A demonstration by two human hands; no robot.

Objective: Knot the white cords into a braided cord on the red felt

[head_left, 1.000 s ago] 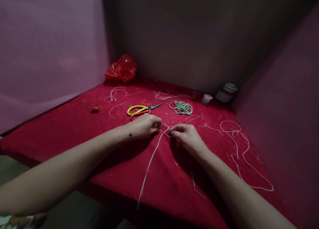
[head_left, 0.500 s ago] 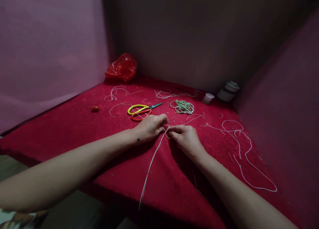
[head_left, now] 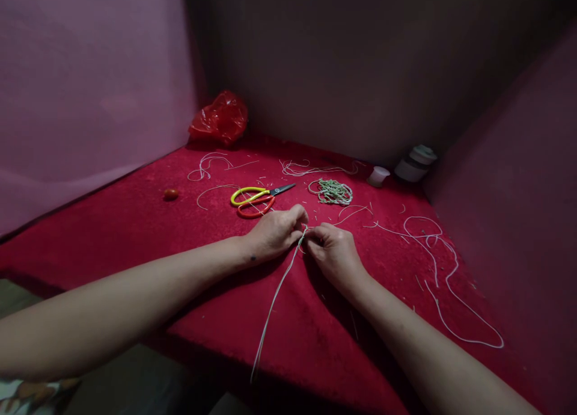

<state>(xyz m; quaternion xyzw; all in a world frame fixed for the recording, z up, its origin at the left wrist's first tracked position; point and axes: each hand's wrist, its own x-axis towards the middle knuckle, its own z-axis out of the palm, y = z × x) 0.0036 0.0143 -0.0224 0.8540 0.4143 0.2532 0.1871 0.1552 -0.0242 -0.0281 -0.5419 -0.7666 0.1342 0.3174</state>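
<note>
Pale thin cord (head_left: 276,301) runs from between my hands down toward the table's front edge, its strands lying close together. My left hand (head_left: 280,230) is closed, pinching the cord near its upper end. From the other side my right hand (head_left: 334,246) is closed too, thumb and fingers pinched at the same spot on the cord. The fingertips nearly meet, and the detail of the cord between them is too small to make out. Just beyond my left hand lie scissors (head_left: 259,199) with one yellow and one red handle, blades pointing right.
Behind my hands lies a green and white braided cord bundle (head_left: 333,191). Loose cord (head_left: 451,276) loops over the red cloth (head_left: 216,331) at right. A small white cup (head_left: 377,175), a lidded jar (head_left: 415,162), a red plastic bag (head_left: 220,119) and a small red object (head_left: 170,194) stand farther out.
My right hand's fingers have curled in more tightly beside the cord. My left hand stays nearly in place, and the cord still hangs toward the front edge.
</note>
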